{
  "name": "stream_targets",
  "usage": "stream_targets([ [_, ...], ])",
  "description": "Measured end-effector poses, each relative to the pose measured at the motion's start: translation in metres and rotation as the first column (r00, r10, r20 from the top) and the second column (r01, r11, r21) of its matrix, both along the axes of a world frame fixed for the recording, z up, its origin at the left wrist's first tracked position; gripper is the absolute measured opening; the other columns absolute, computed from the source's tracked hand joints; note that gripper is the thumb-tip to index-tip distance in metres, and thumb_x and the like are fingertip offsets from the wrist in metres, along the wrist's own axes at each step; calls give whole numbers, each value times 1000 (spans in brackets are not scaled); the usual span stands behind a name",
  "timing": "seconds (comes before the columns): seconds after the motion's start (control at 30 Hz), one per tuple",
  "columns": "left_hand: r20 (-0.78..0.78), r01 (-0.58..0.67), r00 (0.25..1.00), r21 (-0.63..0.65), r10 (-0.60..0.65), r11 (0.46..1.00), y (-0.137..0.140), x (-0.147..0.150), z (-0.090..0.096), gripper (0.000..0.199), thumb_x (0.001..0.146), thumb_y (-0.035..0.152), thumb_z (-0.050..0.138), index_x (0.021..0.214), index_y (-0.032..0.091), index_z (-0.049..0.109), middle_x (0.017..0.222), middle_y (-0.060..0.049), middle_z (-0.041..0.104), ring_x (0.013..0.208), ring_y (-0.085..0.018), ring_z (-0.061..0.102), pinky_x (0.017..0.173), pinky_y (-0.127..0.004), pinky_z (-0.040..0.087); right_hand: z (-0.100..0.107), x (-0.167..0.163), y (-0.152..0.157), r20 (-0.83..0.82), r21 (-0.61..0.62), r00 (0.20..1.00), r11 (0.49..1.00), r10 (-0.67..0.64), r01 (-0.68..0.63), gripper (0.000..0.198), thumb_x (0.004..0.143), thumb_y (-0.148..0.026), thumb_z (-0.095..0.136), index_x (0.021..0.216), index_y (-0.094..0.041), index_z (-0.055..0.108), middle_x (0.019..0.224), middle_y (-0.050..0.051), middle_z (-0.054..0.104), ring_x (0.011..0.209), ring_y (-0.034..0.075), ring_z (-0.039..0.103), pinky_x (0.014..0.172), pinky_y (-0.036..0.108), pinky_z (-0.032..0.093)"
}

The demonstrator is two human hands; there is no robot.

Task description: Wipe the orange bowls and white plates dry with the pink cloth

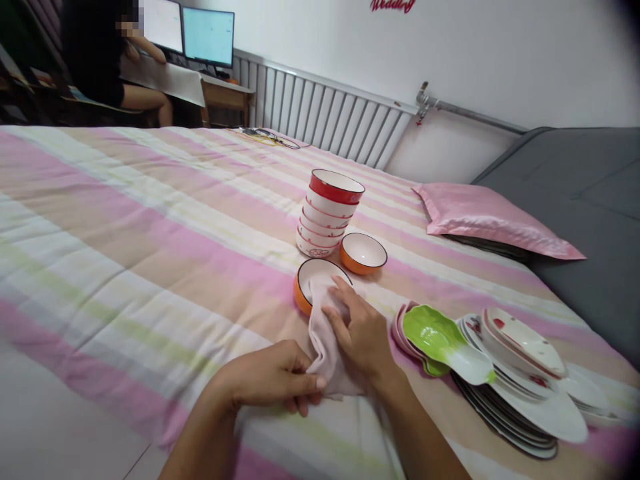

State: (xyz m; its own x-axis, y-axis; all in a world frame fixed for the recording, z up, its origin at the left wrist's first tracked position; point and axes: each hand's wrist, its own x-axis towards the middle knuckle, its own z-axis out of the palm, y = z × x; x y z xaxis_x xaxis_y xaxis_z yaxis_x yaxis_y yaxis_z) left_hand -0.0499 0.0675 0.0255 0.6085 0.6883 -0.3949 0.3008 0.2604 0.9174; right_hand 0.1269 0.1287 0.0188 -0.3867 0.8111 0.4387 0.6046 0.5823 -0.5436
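Observation:
Between my hands hangs a pale pink cloth [327, 343]. My left hand [280, 377] pinches its lower left edge between thumb and fingers. With the thumb bent in, my right hand [363, 323] grips the upper part, its fingertips at the inside of an orange bowl [303, 293]. This bowl has a white interior and a dark rim, and part of it is hidden by the cloth and fingers. Just behind sits a second orange bowl [364, 255], upright. Beside it rises a stack of white and red bowls [330, 213], the top one with a red outside.
Right of my right hand lie a green and white leaf-shaped dish [435, 333] and stacked plates [510, 413]. Everything rests on a striped bedspread [150, 267]. A pink pillow [490, 210] lies by the grey headboard [575, 180]. A person [95, 60] sits at a desk with monitors [207, 37].

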Motion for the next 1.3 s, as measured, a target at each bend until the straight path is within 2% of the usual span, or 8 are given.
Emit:
stream_targets([
  [0.23,-62,55,997,90,-49,994,0,-13,-1,49,74,61,60,73,15,75,62,-4,69,56,-13,57,54,-21,41,-3,-1,3,250,-19,933,964,261,-265,48,88,-40,58,131,-20,49,117,11,66,108,27,58,101,45,38],
  [0.43,-32,3,999,29,-2,1000,-1,-12,-2,46,77,57,61,67,15,76,60,-7,69,53,-12,57,55,-21,44,-7,-3,7,307,-37,925,974,224,-224,8,89,-27,59,92,-22,63,84,3,69,82,20,61,96,38,38],
  [0.6,32,-239,971,34,238,970,4,-10,1,41,75,51,64,66,11,71,59,-5,66,54,-12,57,55,-21,43,-6,5,12,210,-120,961,980,180,-158,14,86,-29,61,76,-20,61,74,0,65,75,17,57,82,31,41],
  [0.73,128,-673,738,65,663,736,12,-9,2,39,74,49,66,64,12,64,53,0,56,50,-9,50,51,-20,38,3,17,15,-172,-389,979,906,105,-166,23,82,-38,64,73,-17,62,68,-2,60,65,14,53,61,24,39],
  [0.83,163,-842,539,117,826,527,16,-8,-2,38,68,46,73,83,12,66,67,-2,61,57,-13,55,55,-23,42,9,23,16,-552,-574,833,742,-38,-347,30,76,-44,70,88,-16,65,78,1,67,67,15,57,61,25,43],
  [0.9,179,-866,491,204,853,456,17,-8,-5,53,60,41,79,104,14,64,88,-7,65,75,-19,61,65,-30,48,9,24,16,-678,-619,723,636,-135,-462,36,72,-45,74,94,-17,65,82,2,70,68,16,61,63,26,46],
  [1.1,220,-652,745,438,630,619,15,6,-13,97,51,24,85,138,21,42,143,-15,43,130,-34,41,109,-49,31,8,21,12,-748,-623,635,536,-193,-571,38,70,-39,78,97,-15,67,88,7,74,73,19,67,62,26,50],
  [1.3,235,-539,804,677,547,501,15,22,-17,109,59,28,82,148,25,20,150,-14,31,138,-33,29,113,-48,26,16,22,8,-775,-623,580,454,-251,-636,41,73,-40,75,104,-16,66,89,8,74,79,23,69,70,32,54],
])
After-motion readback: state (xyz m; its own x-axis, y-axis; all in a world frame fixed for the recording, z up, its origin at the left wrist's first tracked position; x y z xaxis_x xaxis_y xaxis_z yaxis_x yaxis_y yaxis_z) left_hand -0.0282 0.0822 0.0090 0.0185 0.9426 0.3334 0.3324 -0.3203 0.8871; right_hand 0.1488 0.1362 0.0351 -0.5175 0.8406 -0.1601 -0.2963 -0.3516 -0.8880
